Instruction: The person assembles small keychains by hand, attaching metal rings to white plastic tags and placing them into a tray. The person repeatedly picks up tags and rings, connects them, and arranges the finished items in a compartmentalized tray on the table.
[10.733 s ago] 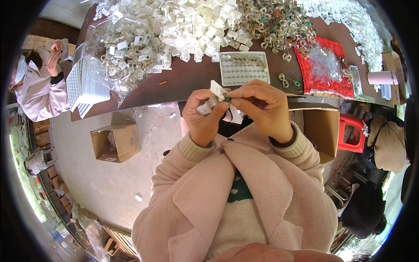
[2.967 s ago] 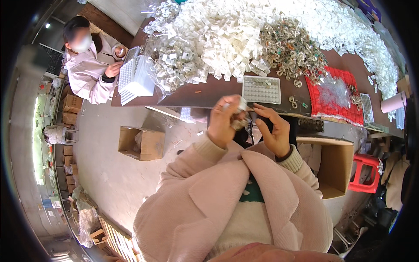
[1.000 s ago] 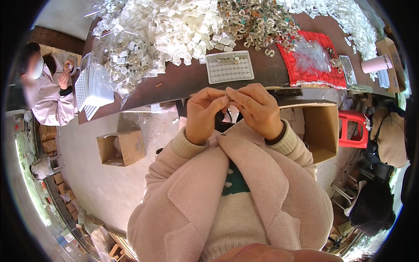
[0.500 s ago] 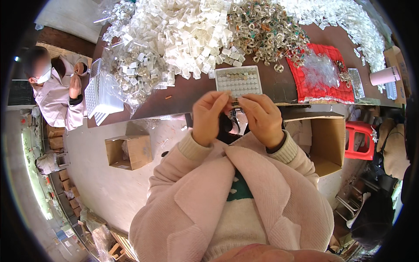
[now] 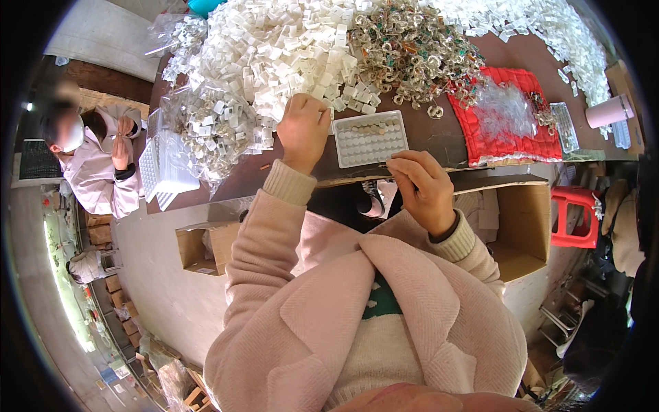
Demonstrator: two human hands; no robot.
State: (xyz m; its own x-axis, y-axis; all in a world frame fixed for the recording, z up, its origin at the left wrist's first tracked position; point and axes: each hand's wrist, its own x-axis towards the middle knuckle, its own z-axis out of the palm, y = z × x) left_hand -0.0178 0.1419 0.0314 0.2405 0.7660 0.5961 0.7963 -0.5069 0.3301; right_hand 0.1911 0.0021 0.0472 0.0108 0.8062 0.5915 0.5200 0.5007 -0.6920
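My left hand [image 5: 303, 134] is at the front edge of a big pile of small white plastic pieces [image 5: 295, 58], its fingers bent down and their tips hidden. Close to the table's front edge, my right hand [image 5: 423, 189] pinches a tiny dark thing between thumb and fingertips, too small to name. Just beyond that hand lies a white tray [image 5: 369, 162] with rows of small round hollows. Small beige pieces [image 5: 371, 128] line its farther rows. Behind the tray rises a heap of small, clear ring-like pieces [image 5: 412, 58] with green and amber bits.
Bagged small pieces [image 5: 206, 130] and stacked clear trays [image 5: 165, 161] lie on the left, near a masked person [image 5: 103, 161]. On the right are a red cloth [image 5: 473, 134] with clear plastic film, a pink cylinder [image 5: 609, 112], a cardboard box [image 5: 525, 226] and a red stool [image 5: 575, 216].
My hands have parted. The left hand has moved forward and left to the white pile, while the right has shifted slightly right and nearer, still pinching.
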